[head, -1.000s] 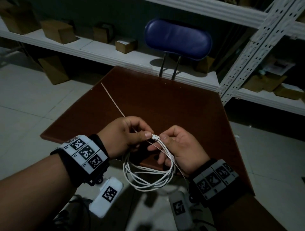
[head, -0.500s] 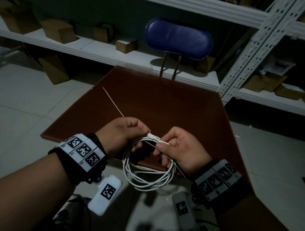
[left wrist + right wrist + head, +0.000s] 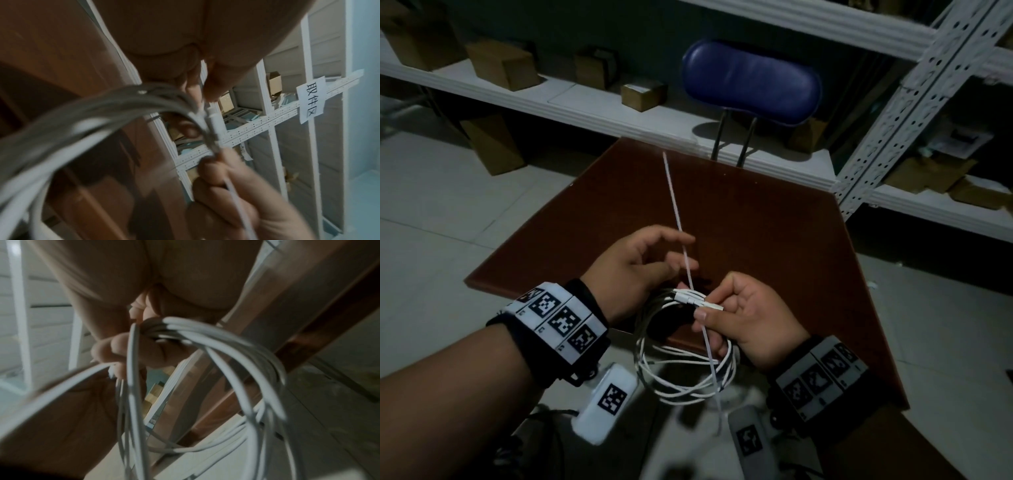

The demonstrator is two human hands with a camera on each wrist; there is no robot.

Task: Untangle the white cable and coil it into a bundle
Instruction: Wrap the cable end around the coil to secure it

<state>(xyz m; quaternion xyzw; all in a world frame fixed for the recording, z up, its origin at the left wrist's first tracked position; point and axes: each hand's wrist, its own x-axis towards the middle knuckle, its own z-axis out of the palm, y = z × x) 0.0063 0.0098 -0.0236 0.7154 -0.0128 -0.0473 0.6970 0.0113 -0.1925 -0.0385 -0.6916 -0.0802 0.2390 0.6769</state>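
Note:
The white cable (image 3: 681,377) hangs as a coil of several loops in front of the table's near edge. My right hand (image 3: 709,308) grips the top of the coil and pinches its white connector (image 3: 695,301) under the thumb. A thin white strip (image 3: 673,198) runs from over the table down past the right thumb and across the coil. My left hand (image 3: 678,250) is just left of the connector with loosely extended fingers, and the strip passes along them. The left wrist view shows the connector (image 3: 214,120) and the strip between the left fingertips (image 3: 213,87). The loops (image 3: 236,353) fill the right wrist view.
A dark brown table (image 3: 756,222) lies ahead. Behind it stands a blue-backed chair (image 3: 751,80). White shelves (image 3: 585,102) with cardboard boxes (image 3: 642,96) run along the back, and a perforated metal rack post (image 3: 914,113) stands at the right. Grey tiled floor surrounds the table.
My left hand's fingers have uncurled and the hand has moved up and away from the connector. The strip has swung from pointing left to nearly upright. The right hand keeps its grip on the coil.

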